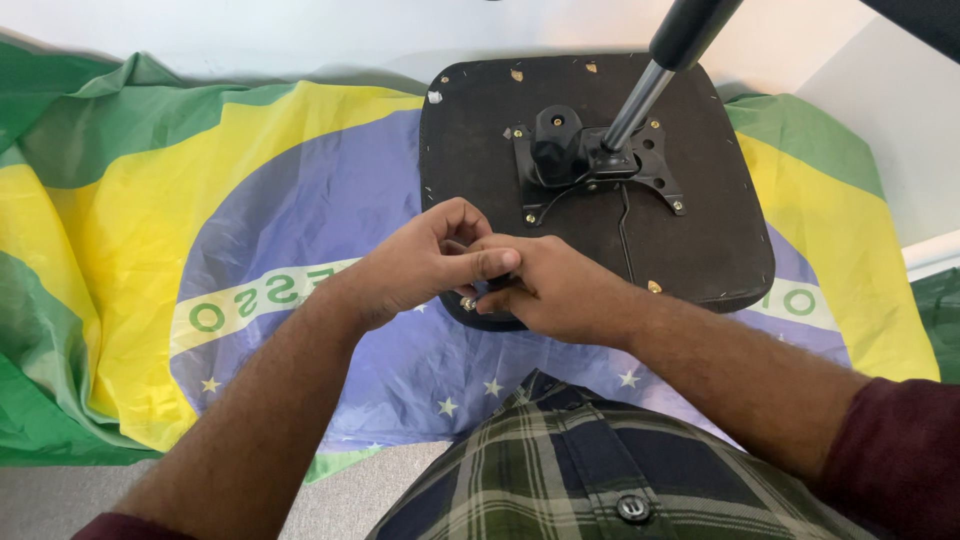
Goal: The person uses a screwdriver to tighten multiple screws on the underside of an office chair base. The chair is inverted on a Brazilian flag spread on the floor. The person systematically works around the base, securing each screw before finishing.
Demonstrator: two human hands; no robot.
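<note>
head view: upturned black chair seat (700,230) on a green-yellow-blue flag (250,220), metal plate (595,160) and post (640,100) bolted on. left hand (420,265) and right hand (550,290) curled together at its near edge, pinching a small bolt (467,302).

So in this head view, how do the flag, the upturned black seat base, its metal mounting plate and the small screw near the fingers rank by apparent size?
1. Flag, largest.
2. Black seat base.
3. Mounting plate.
4. Screw, smallest, partly hidden between the left hand and right hand.
</note>
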